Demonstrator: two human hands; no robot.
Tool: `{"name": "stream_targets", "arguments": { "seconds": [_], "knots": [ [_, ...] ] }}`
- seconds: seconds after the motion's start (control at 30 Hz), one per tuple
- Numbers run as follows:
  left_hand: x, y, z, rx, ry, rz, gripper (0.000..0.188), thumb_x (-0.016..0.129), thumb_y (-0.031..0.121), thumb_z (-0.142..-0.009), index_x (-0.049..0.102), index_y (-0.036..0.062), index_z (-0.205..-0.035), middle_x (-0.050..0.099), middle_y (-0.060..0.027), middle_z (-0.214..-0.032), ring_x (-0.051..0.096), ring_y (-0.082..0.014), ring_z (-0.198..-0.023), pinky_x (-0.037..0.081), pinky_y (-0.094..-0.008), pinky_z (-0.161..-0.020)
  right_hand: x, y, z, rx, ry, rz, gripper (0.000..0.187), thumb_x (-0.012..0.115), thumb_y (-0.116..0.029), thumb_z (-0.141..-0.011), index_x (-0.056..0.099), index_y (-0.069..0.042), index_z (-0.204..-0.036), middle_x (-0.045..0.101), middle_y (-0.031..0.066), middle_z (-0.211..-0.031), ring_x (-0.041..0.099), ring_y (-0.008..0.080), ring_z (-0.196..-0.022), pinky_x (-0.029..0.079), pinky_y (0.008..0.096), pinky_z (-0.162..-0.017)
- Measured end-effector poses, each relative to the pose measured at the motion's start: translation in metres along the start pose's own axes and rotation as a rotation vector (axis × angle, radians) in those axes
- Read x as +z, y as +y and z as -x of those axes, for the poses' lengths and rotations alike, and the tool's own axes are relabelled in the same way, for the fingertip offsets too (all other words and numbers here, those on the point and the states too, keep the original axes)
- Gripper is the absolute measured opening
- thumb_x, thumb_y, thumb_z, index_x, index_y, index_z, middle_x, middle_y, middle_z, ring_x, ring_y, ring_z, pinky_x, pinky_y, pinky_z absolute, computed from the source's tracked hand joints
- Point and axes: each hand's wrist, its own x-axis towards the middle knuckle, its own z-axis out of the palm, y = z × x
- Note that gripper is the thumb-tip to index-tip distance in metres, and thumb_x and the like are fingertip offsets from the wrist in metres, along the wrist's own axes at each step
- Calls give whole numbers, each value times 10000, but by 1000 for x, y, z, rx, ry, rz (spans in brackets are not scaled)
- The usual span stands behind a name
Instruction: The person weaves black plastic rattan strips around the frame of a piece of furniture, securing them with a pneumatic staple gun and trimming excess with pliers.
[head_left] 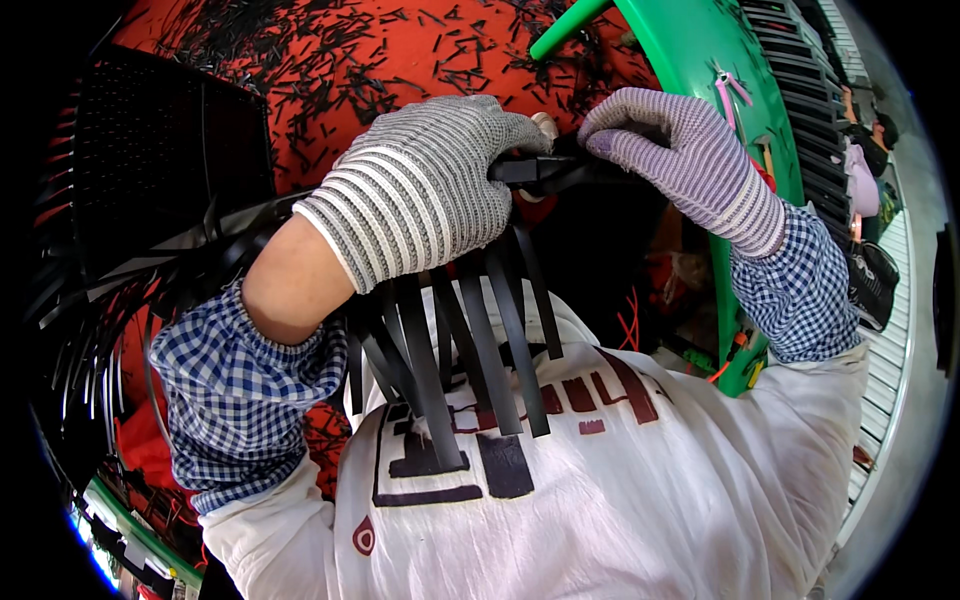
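My left hand (430,180), in a grey-and-white striped knit glove, is closed around flat black plastic strips (530,172) at the edge of some dark strip work. Several loose strip ends (480,340) hang below it over my lap. To its right, my right hand (685,150), in a purple-grey striped glove, has thumb and forefinger pinched together. A black strip runs from the left hand's grip toward it; the part between its fingers is mostly hidden. Blue checked sleeve covers show on both forearms.
A black perforated woven basket-like piece (180,160) stands at the left, strip ends fanning below it. Black scraps (430,50) litter the red floor. A green plastic stool or chair (690,50) is at the right, with pink-handled cutters (733,95) on it. More black strips (800,90) lie beyond.
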Motion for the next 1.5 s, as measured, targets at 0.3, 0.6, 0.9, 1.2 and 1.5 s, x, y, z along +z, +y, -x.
{"name": "stream_targets", "arguments": {
  "seconds": [0.3,0.6,0.9,1.2,1.5],
  "knots": [
    [2,-5,2,14,30,26,455,702,85,-789,669,108,-1242,673,-143,-1099,652,-333,-1061,519,-398,-979,3,-13,0,15,-45,-30,162,710,-165,-934,716,-11,-984,728,62,-841,681,110,-756,552,283,-778],
    [-8,8,-5,-135,-173,85,452,702,93,-808,659,88,-1258,708,-169,-1076,697,-328,-993,548,-389,-933,13,-2,3,-75,-30,-68,156,681,-120,-948,702,-2,-1048,715,55,-827,664,91,-720,549,252,-711],
    [-11,8,16,-67,-46,54,472,706,99,-807,648,82,-1275,709,-162,-1091,699,-312,-1007,550,-387,-939,26,-12,7,-124,3,-90,183,675,-131,-953,702,-20,-1096,721,68,-932,690,132,-875,543,279,-827],
    [-12,10,17,-69,-28,68,567,711,87,-811,585,77,-1364,708,-167,-1132,696,-307,-1053,552,-379,-946,23,-16,7,-110,-62,-148,196,660,-73,-957,680,-6,-1140,707,69,-1050,667,145,-1012,515,296,-959],
    [-8,13,6,-146,-178,195,612,723,113,-798,565,64,-1387,707,-187,-1120,706,-294,-1014,561,-379,-933,31,-2,14,-76,55,-154,213,709,-166,-936,701,-22,-1093,724,77,-928,694,155,-886,536,296,-848]
  ]
}}
